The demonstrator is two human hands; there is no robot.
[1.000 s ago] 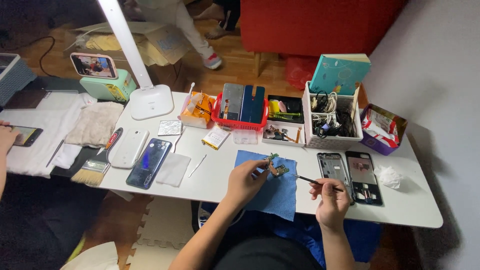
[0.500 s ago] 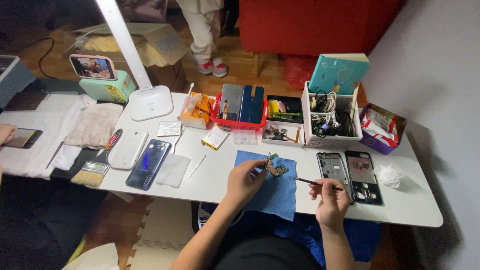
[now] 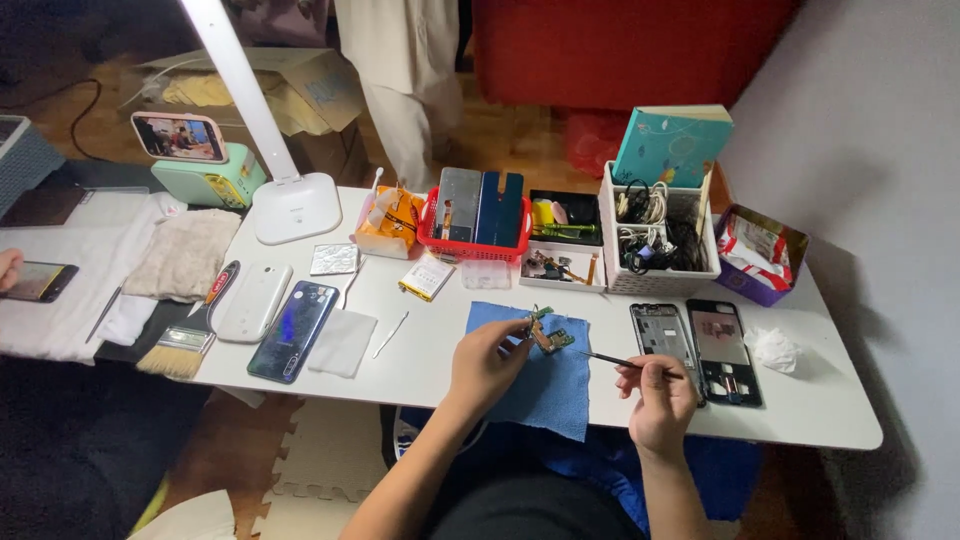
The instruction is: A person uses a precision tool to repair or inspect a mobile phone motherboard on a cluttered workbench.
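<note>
At lower centre, a small green circuit board [image 3: 545, 335] is pinched in the left hand [image 3: 487, 362] over a blue cloth [image 3: 545, 385]; thin black tweezers [image 3: 610, 358] are gripped by the right hand [image 3: 657, 395]. Farther up, phone parts are held in a red plastic basket [image 3: 475, 243] and tangled cables in a white box [image 3: 660, 275]. A purple packet [image 3: 760, 250] lies at right, its contents unclear.

Soft, even light is falling on the white table [image 3: 620, 420]; the floor beyond is lying dim, corners are darkening, and straight edges are bending slightly.
</note>
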